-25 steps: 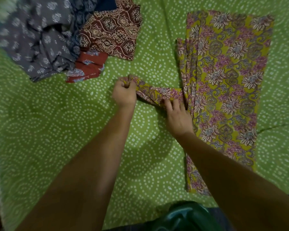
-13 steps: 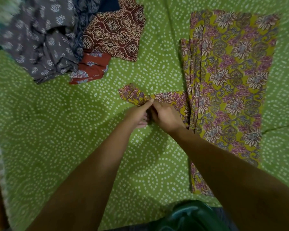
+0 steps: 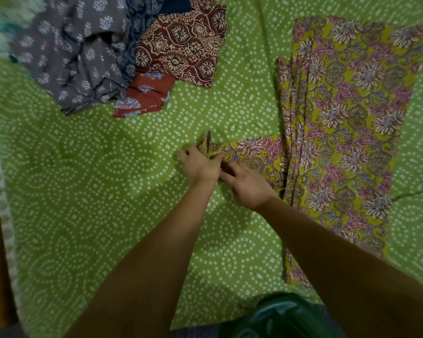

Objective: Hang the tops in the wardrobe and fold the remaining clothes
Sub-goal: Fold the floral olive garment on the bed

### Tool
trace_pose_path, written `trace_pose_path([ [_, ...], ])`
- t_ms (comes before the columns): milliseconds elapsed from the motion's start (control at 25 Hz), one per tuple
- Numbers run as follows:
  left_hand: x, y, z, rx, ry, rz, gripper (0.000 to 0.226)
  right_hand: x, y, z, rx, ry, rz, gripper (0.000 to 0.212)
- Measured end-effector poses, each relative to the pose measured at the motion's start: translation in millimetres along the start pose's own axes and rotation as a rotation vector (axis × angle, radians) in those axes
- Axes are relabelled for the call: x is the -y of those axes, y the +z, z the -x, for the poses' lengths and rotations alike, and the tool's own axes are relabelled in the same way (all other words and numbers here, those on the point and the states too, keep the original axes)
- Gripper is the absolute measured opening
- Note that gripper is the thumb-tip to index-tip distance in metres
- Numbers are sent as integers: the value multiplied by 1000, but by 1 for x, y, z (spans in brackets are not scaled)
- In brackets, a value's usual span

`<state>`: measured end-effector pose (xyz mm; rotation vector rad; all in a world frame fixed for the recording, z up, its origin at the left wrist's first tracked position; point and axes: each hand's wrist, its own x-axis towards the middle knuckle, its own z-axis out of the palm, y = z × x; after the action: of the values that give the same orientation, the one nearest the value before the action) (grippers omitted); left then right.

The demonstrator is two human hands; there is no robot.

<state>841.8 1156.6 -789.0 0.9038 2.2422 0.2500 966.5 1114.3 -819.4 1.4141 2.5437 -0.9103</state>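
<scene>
Sleeve fold on the yellow floral garment [image 3: 347,132], which lay flat on the green bedsheet [image 3: 108,191].
The left hand [image 3: 200,167] pinched the sleeve [image 3: 252,152] tip, fingers curled; the right hand [image 3: 247,186] pressed it with straight fingers; a loose pinch could let the fold spring open.

left hand [image 3: 200,167] fingers: blurred | sleeve [image 3: 252,150] tip: hidden by hands | grey garment [image 3: 69,62]: top cut off

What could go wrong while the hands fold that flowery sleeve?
The left hand pinches only the tip of the sleeve, so it could slip out and flop open again. The right hand presses near the pleated edge of the yellow floral garment, so a tug might pull those neat folds crooked.
</scene>
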Motion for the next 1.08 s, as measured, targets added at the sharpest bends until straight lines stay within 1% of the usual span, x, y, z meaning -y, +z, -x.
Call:
trace_pose_path([
  [80, 8, 0, -7, 45, 8, 17, 58, 5, 1, -1, 66, 23, 32, 65],
  [120, 11, 0, -9, 41, 31, 35, 52, 6, 1, 0, 72, 40, 37, 68],
  [200, 13, -2, -13, -40, 120, 21, 43, 6, 2, 1, 59, 77, 25, 71],
  [280, 13, -9, -13, -163, 274, -61, 33, 2, 3, 6, -6, 115, 50, 72],
  [360, 16, -18, -14, -211, 366, -49, 34, -1, 6, 13, -182, 121, 167, 70],
  [440, 22, -30, -16, -205, 335, 118, 38, -6, 12, 19, -297, 156, 293, 68],
  [480, 26, -35, -17, -204, 305, 164, 39, -9, 15, 22, -306, 185, 343, 71],
  [520, 30, -40, -18, -208, 292, 148, 39, -12, 17, 25, -316, 215, 388, 75],
  [560, 33, -43, -19, -214, 296, 71, 40, -14, 18, 28, -333, 244, 426, 77],
  [680, 42, -50, -18, -224, 314, -190, 44, -18, 23, 33, -462, 281, 503, 63],
  [760, 45, -50, -20, -199, 307, -218, 45, -16, 29, 34, -482, 284, 487, 53],
  [840, 48, -49, -25, -174, 298, -179, 44, -13, 37, 36, -464, 246, 431, 46],
  [880, 51, -48, -29, -162, 287, -148, 43, -9, 39, 38, -429, 206, 395, 49],
  [920, 56, -47, -34, -151, 268, -132, 41, -5, 39, 40, -348, 147, 344, 54],
  [960, 60, -46, -36, -138, 247, -135, 38, -1, 38, 42, -221, 76, 277, 57],
  [1000, 65, -44, -38, -135, 228, -159, 36, 2, 34, 44, -90, 8, 203, 56],
  [1040, 70, -41, -37, -145, 212, -193, 33, 2, 28, 44, -31, -23, 152, 53],
  [1080, 76, -38, -36, -167, 191, -234, 32, -2, 19, 41, -87, 19, 113, 49],
])
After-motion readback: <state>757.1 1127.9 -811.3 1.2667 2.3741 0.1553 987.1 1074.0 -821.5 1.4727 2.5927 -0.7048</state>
